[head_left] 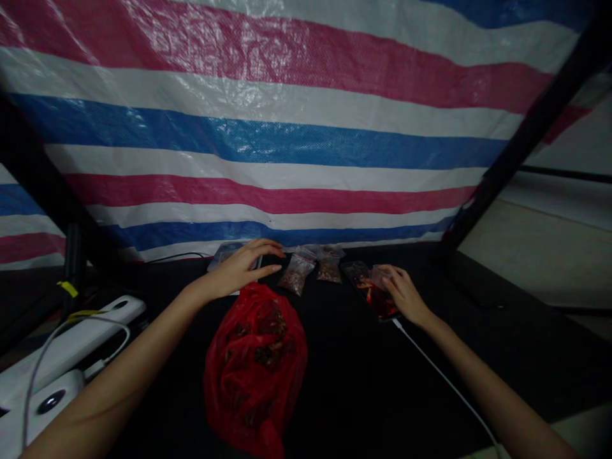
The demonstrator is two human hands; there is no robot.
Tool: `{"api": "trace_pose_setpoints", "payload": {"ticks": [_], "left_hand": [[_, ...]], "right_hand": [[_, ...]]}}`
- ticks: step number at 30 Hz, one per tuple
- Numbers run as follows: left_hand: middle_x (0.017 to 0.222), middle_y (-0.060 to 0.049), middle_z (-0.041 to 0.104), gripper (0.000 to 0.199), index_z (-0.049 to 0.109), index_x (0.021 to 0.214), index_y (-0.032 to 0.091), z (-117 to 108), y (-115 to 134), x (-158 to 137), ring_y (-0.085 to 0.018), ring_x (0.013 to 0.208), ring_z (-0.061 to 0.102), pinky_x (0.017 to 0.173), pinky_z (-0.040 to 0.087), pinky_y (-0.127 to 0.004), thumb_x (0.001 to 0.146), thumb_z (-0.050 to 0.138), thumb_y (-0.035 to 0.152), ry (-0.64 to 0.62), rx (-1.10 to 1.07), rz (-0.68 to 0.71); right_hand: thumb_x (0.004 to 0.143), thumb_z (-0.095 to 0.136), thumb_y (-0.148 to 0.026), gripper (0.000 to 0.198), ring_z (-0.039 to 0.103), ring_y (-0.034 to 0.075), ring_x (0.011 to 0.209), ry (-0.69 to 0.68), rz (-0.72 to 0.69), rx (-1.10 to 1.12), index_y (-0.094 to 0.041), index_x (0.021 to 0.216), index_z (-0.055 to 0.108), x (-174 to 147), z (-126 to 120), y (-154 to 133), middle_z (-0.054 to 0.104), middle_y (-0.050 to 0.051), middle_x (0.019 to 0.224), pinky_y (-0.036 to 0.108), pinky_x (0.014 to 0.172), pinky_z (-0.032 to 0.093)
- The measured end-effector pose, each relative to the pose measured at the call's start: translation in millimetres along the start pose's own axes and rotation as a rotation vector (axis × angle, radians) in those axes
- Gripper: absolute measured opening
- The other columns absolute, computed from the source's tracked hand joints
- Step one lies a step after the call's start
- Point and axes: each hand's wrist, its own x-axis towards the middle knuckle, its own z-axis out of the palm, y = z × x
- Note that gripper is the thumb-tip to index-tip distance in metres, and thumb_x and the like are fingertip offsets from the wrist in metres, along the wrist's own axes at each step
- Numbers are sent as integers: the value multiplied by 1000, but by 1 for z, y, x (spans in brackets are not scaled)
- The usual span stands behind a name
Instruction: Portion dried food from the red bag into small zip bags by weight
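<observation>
My left hand [251, 264] reaches over a clear plastic package [224, 254] at the back of the black table, thumb and fingers apart. To its right lie two small zip bags with brown bits inside, a nearer bag [296, 274] and a farther bag [329, 268]. My right hand [405, 293] pinches a small clear plastic piece [380, 275], perhaps a bag, above a phone [366, 290] with a lit red picture. Between my forearms rests a red plastic bag [255, 370] with dark brown bits showing through.
A white cable [444, 376] runs from the phone toward the front right. White power strips [71, 344] with cables lie at the left. Behind the table hangs a striped plastic sheet [287, 146], between dark frame posts [516, 140].
</observation>
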Motion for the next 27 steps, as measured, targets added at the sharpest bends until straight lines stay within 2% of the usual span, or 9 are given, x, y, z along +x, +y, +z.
{"api": "trace_pose_setpoints", "payload": {"ticks": [7, 15, 23, 25, 27], "left_hand": [[110, -2, 55, 31, 55, 105, 23, 6, -1, -2, -17, 105, 48, 94, 32, -29, 82, 44, 40, -106, -26, -57], [103, -1, 58, 30, 55, 104, 23, 20, 1, -4, -16, 97, 53, 88, 36, -25, 82, 45, 40, -280, -24, -93], [106, -3, 58, 34, 54, 106, 21, 23, -2, -2, -17, 99, 52, 89, 37, -28, 83, 43, 42, -359, -53, -107], [107, -3, 58, 34, 54, 107, 22, 22, -4, -2, -17, 100, 52, 90, 36, -27, 83, 43, 43, -378, -50, -120], [108, -3, 57, 36, 54, 109, 22, 22, -6, -3, -17, 101, 52, 91, 35, -27, 82, 43, 45, -393, -43, -142]], "right_hand": [[87, 23, -45, 38, 43, 25, 112, 23, 34, -17, -23, 109, 45, -1, -3, 7, 55, 8, 114, 47, 92, 33], [89, 22, -40, 33, 48, 22, 109, -68, -63, -8, -23, 113, 38, -6, 5, -2, 59, 8, 111, 48, 99, 22], [90, 27, -36, 28, 52, 19, 105, -129, -124, -22, -23, 112, 38, -5, 5, -1, 61, 5, 108, 49, 102, 14], [89, 27, -38, 28, 51, 20, 105, -98, -118, -15, -23, 111, 39, -6, 5, -1, 61, 4, 107, 48, 101, 16], [88, 26, -42, 32, 50, 21, 106, 5, -99, -13, -23, 110, 40, -7, 4, 0, 60, 5, 108, 47, 100, 21]]}}
